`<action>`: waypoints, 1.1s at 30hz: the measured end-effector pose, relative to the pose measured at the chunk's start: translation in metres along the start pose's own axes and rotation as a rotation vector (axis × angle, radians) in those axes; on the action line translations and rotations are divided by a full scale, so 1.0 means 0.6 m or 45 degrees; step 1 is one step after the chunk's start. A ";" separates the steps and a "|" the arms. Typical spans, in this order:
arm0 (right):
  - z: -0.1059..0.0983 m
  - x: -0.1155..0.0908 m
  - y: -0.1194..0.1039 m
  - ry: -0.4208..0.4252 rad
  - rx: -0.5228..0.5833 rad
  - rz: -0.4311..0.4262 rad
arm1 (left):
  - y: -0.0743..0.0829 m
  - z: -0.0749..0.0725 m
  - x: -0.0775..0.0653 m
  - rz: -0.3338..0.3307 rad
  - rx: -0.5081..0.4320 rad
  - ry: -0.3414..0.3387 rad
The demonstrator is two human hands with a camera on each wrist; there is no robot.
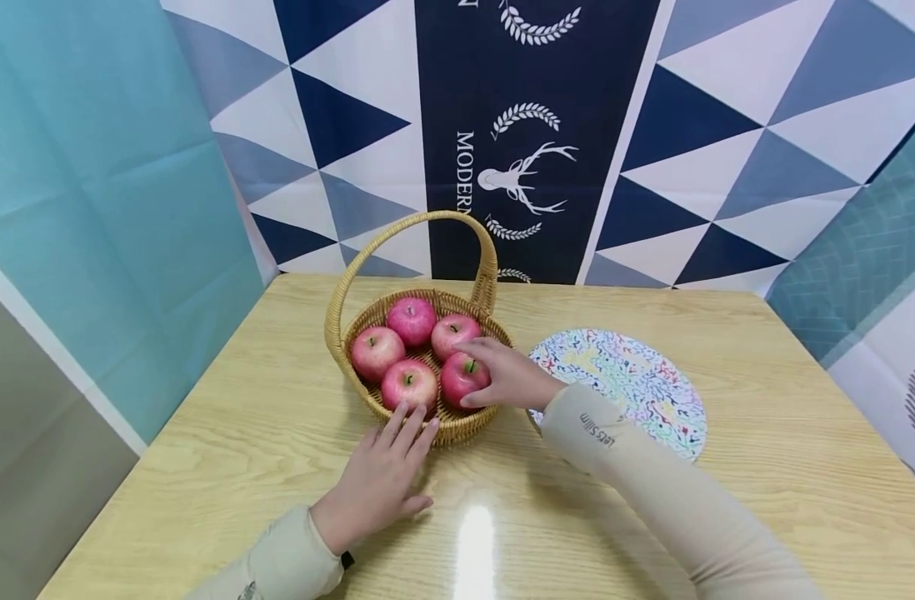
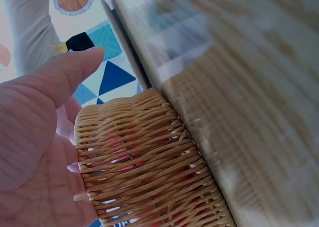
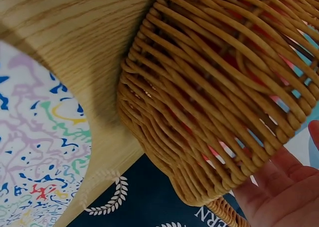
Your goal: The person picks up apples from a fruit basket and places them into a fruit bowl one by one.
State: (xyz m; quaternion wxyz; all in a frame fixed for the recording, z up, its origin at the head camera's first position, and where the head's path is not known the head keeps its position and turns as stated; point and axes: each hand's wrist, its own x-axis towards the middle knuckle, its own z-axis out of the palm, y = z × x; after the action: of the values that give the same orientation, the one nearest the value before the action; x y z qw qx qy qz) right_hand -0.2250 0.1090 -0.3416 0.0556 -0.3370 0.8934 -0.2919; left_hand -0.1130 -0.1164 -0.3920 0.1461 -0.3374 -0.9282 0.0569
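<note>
A wicker basket point(image 1: 461, 430) with a tall arched handle point(image 1: 408, 222) stands on the table and holds several pinkish-red apples point(image 1: 377, 352). My right hand point(image 1: 519, 377) reaches over the basket's right rim and grips the front-right apple point(image 1: 461, 381), thumb on the near side and fingers on the far side. At the front rim, my left hand point(image 1: 380, 477) has its fingers extended, with the fingertips over the edge close to the front apple point(image 1: 409, 383). In the left wrist view, the left palm point(image 2: 30, 152) faces the woven wall with the thumb held away from it.
A round, flat, white disc with colourful speckles point(image 1: 637, 387) lies right of the basket, partly under the right forearm. Behind the wooden table point(image 1: 225, 450) hangs a patterned cloth point(image 1: 532, 125). A teal panel point(image 1: 105, 183) borders the left side.
</note>
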 end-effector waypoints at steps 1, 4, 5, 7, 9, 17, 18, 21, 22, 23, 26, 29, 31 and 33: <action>0.001 0.000 0.000 -0.002 -0.004 0.006 | 0.001 0.000 -0.001 -0.003 0.001 0.001; 0.006 0.000 0.002 0.002 -0.022 0.023 | 0.003 0.002 -0.001 -0.014 -0.007 0.007; 0.007 0.000 0.003 0.006 -0.025 0.029 | 0.004 0.003 -0.001 -0.015 -0.009 0.012; 0.009 0.000 0.005 0.014 -0.036 0.038 | 0.006 0.004 0.000 -0.019 -0.020 0.023; 0.010 0.000 0.006 0.023 -0.049 0.039 | 0.008 0.005 0.002 -0.023 -0.029 0.030; 0.009 0.001 0.009 0.030 -0.056 0.016 | 0.010 0.007 0.006 -0.017 -0.051 0.054; 0.009 0.002 0.010 0.032 -0.058 0.014 | 0.010 0.007 0.006 -0.014 -0.050 0.053; 0.012 0.003 0.014 0.029 -0.082 0.012 | 0.010 0.006 0.006 -0.012 -0.046 0.040; 0.013 0.003 0.015 0.024 -0.102 0.012 | 0.010 0.006 0.006 -0.014 -0.048 0.033; 0.015 0.004 0.015 0.021 -0.125 0.011 | 0.010 0.005 0.006 -0.016 -0.050 0.026; 0.020 0.005 0.014 0.017 -0.170 0.018 | 0.009 0.004 0.004 -0.023 -0.057 0.010; 0.024 0.007 0.012 0.016 -0.182 0.029 | 0.008 0.003 0.001 -0.025 -0.064 0.000; 0.025 0.010 0.010 0.006 -0.189 0.041 | 0.006 0.002 -0.001 -0.027 -0.076 0.000; 0.025 0.013 0.010 -0.014 -0.208 0.048 | 0.005 0.002 -0.002 -0.030 -0.088 0.000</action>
State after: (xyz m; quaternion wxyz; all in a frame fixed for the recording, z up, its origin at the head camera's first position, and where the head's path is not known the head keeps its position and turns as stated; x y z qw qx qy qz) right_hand -0.2299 0.1005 -0.3566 0.0384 -0.3251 0.9201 -0.2153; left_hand -0.1107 -0.1149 -0.3939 0.1349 -0.3313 -0.9335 0.0229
